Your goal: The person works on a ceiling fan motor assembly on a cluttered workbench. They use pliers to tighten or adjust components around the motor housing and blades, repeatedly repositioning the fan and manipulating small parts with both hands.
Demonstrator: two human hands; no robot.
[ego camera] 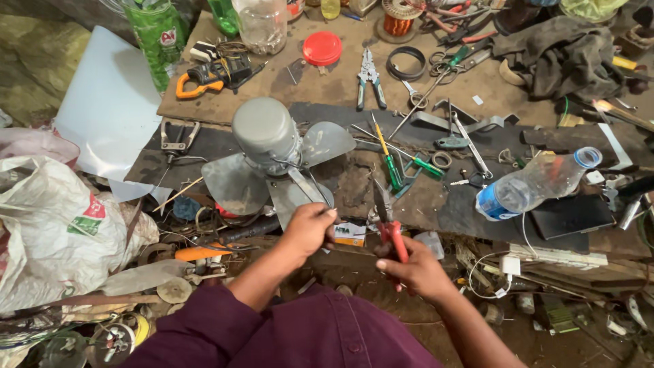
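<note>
crowding bench: fan motor, plastic bottle, screwdrivers

red lid | plastic bottle | blue-handled pliers | white bag | green screwdrivers

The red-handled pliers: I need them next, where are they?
In the head view, the red-handled pliers are in the right hand, low and just right of centre, in front of the fan motor, beside the left hand.
</note>
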